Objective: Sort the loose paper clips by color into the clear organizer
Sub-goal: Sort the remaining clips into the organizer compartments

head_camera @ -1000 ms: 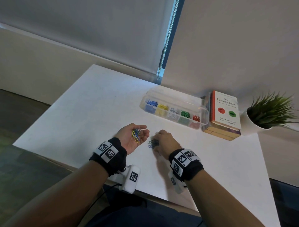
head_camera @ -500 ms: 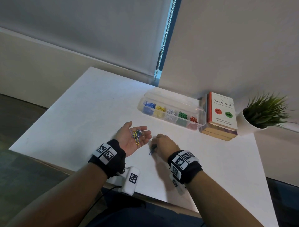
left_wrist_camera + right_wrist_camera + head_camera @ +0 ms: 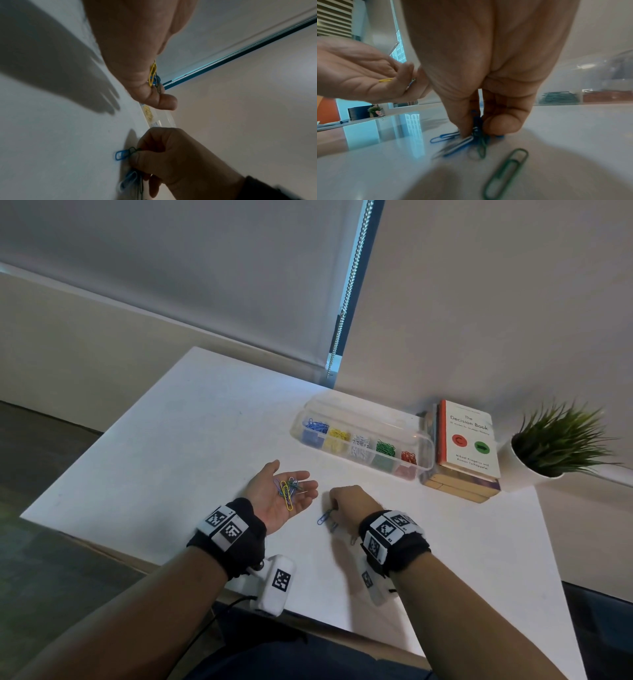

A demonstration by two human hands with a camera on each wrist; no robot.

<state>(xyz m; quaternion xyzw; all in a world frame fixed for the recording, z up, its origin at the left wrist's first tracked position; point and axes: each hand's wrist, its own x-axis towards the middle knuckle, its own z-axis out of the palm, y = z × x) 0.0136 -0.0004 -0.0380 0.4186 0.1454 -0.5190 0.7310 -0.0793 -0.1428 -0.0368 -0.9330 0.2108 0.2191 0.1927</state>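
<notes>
Head view: The left hand [image 3: 278, 495] is held palm-up and open, with a small heap of coloured wire paper clips [image 3: 288, 490] cupped in it. The right hand [image 3: 350, 503] is pressed knuckles-up to the white table [image 3: 171, 460], a blue clip [image 3: 324, 516] being pinched. The clear plastic organizer [image 3: 363, 440], lid open, is placed beyond, beside a stack of books [image 3: 466, 450] and a potted green plant [image 3: 555, 446].
Left wrist view: A long yellow clip [image 3: 152, 74] is seen on the flat palm.
Right wrist view: Blue and green clips [image 3: 476, 134] are gripped between thumb and fingertips [image 3: 465, 129]; a loose green clip [image 3: 505, 174] is left nearer the camera.
</notes>
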